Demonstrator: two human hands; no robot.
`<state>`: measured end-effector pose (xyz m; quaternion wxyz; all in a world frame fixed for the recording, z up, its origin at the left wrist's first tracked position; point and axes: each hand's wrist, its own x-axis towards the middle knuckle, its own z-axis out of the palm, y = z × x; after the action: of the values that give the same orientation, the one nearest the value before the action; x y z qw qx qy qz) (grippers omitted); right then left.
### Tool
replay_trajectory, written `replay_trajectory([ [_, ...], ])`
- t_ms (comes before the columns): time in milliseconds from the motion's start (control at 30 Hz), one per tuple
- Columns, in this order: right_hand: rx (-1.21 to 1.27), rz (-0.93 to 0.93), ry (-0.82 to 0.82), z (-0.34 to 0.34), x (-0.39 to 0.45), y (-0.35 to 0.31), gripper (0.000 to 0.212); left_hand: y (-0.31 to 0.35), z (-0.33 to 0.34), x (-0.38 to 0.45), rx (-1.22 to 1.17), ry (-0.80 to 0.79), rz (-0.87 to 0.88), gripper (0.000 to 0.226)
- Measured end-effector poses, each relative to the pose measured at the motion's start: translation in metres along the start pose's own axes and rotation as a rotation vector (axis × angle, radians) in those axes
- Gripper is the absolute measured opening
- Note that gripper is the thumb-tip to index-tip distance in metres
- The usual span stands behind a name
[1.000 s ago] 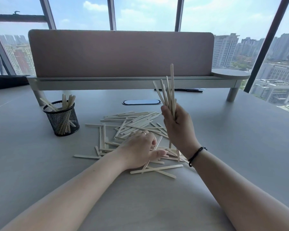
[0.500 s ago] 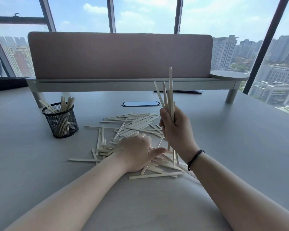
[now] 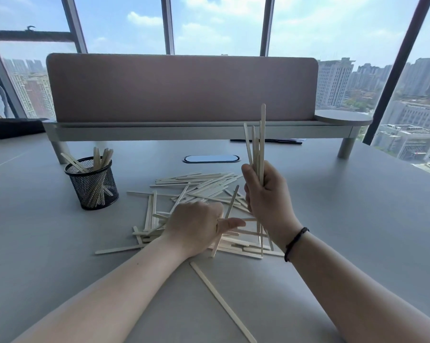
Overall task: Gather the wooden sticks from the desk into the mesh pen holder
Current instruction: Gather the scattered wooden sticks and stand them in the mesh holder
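Pale wood everywhere on this one: the scattered pile of thin flat wooden sticks (image 3: 204, 186) is lying mid-bench, and the black wire-mesh pen holder (image 3: 92, 184) is standing at about ten o'clock from it, near but not touching, already carrying a handful of sticks.

The right hand (image 3: 266, 194) is gripping an upright bundle of wooden sticks (image 3: 257, 144), fingers curled round the lower part, tops fanning out unevenly. The left hand (image 3: 196, 226) is down on the pile pinching one slanted wooden stick (image 3: 227, 214) between thumb and fingers, tip pointing toward one o'clock.

My read of the step: it's feeding that single stick into the bundle. To do it well, I'd be sliding it in parallel with the others instead of crossing them, and loosening the right grip only slightly, since slim smooth sticks probably slip out fast. Tapping the bundle's bottom ends on the grey bench (image 3: 357, 219) to even them up should help before heading to the holder.

Also worth noticing: one stray long wooden stick (image 3: 221, 300) is lying apart at six o'clock, easy to forget. Plenty of sticks remaining, so this looks roughly early-to-middle.
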<state>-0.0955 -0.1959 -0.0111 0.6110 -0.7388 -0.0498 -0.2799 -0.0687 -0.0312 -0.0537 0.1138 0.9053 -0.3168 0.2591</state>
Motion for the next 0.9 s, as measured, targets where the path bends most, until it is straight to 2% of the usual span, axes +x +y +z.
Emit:
replay_trajectory([
  [100,0.059,0.014,0.039,-0.004,0.003,-0.006,0.033,-0.006,-0.005,0.002,-0.059,0.044,0.004,0.08],
  [233,0.215,0.058,0.144,-0.017,0.01,-0.014,0.033,-0.011,-0.018,0.007,-0.2,0.003,-0.016,0.071],
  [333,0.238,0.113,0.16,-0.018,0.009,-0.009,0.031,-0.013,-0.028,0.009,-0.335,0.011,-0.052,0.063],
  [500,0.264,0.177,0.042,-0.006,0.001,-0.001,0.038,-0.011,-0.039,0.013,-0.552,0.195,-0.129,0.056],
  [700,0.253,0.193,-0.083,0.008,-0.007,-0.008,0.038,-0.01,-0.047,0.018,-0.829,0.413,-0.304,0.059],
  [800,0.245,0.191,-0.117,0.017,-0.009,-0.014,0.034,-0.014,-0.047,0.022,-1.0,0.465,-0.434,0.056],
  [900,0.202,0.104,-0.134,0.027,-0.009,-0.019,0.032,-0.014,-0.049,0.022,-1.077,0.463,-0.484,0.049],
])
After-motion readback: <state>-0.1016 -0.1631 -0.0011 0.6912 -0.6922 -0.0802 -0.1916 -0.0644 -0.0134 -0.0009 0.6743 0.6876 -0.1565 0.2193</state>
